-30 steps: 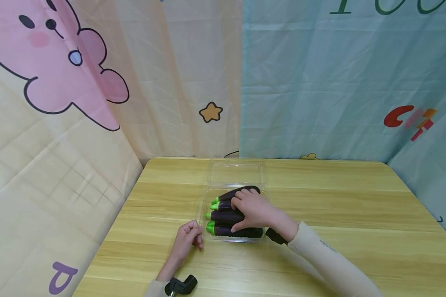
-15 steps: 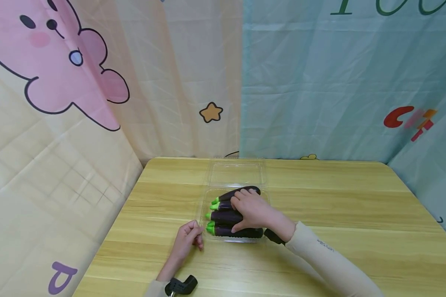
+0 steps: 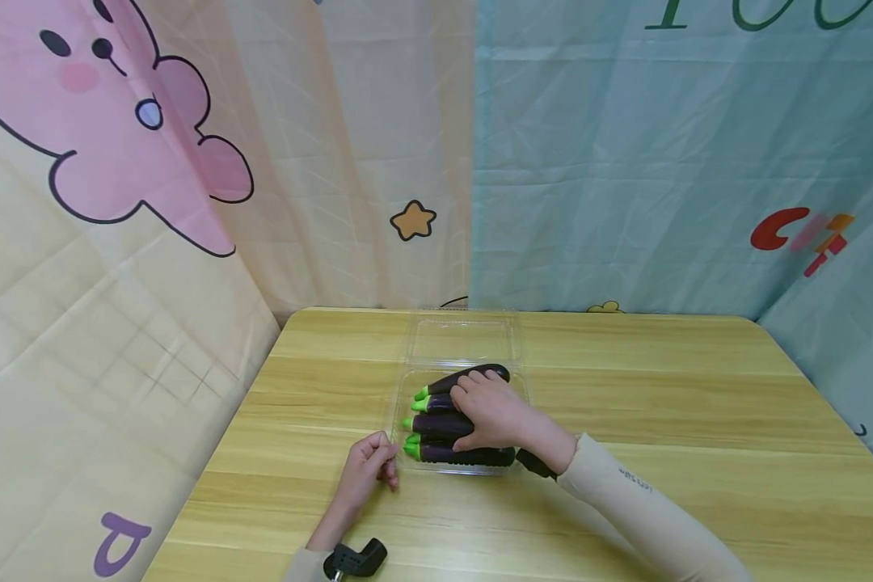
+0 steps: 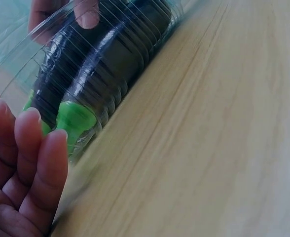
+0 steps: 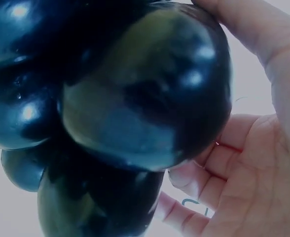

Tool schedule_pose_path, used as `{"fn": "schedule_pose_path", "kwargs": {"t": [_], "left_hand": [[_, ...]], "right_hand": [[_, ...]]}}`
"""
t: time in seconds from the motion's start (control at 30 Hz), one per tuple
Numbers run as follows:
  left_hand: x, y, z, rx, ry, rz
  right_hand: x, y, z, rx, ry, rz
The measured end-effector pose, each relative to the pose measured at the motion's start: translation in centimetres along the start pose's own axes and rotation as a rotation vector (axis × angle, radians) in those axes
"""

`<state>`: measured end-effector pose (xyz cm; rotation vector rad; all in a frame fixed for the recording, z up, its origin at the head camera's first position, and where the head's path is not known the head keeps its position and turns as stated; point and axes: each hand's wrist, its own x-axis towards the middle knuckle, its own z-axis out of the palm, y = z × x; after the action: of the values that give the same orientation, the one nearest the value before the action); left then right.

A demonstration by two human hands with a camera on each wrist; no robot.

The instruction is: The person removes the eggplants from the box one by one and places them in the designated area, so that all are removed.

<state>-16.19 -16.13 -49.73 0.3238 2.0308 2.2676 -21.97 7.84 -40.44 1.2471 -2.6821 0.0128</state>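
Observation:
Several dark purple eggplants [image 3: 466,454] with bright green stems lie side by side in a clear plastic clamshell container [image 3: 400,380]. My right hand [image 3: 498,411] reaches over them from the right and grips an eggplant [image 5: 150,89], its thumb on one side and curled fingers on the other. The palm hides that eggplant's blunt end in the head view. At the container's near left edge, my left hand [image 3: 366,467] pinches the rim with thumb and forefinger. Its other fingers [image 4: 51,168] are bent beside the green stem [image 4: 73,118] in the left wrist view.
The container's clear lid [image 3: 464,341] lies folded back towards the far edge of the wooden table [image 3: 662,404]. Printed curtains [image 3: 611,162] hang behind and along both sides. A black wrist mount [image 3: 355,558] sits on the left forearm.
My right hand and forearm have shifted very slightly left over the eggplants. The left hand and the container have stayed where they were.

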Motion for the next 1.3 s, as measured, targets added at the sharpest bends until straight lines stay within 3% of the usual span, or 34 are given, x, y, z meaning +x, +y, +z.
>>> {"fn": "schedule_pose_path", "kwargs": {"t": [0.4, 0.77, 1.03, 1.3], "left_hand": [[0.1, 0.0, 0.0, -0.005, -0.001, -0.005], [0.1, 0.0, -0.1, -0.005, -0.011, 0.006], [0.2, 0.4, -0.1, 0.003, -0.006, -0.044], [0.1, 0.3, 0.0, -0.002, 0.003, -0.026]], "right_hand": [[-0.1, 0.6, 0.1, 0.088, 0.042, -0.010], [-0.6, 1.1, 0.0, 0.201, 0.012, 0.016], [-0.8, 1.2, -0.1, 0.271, 0.026, 0.031], [-0.9, 1.3, -0.4, 0.368, 0.024, 0.069]]}}
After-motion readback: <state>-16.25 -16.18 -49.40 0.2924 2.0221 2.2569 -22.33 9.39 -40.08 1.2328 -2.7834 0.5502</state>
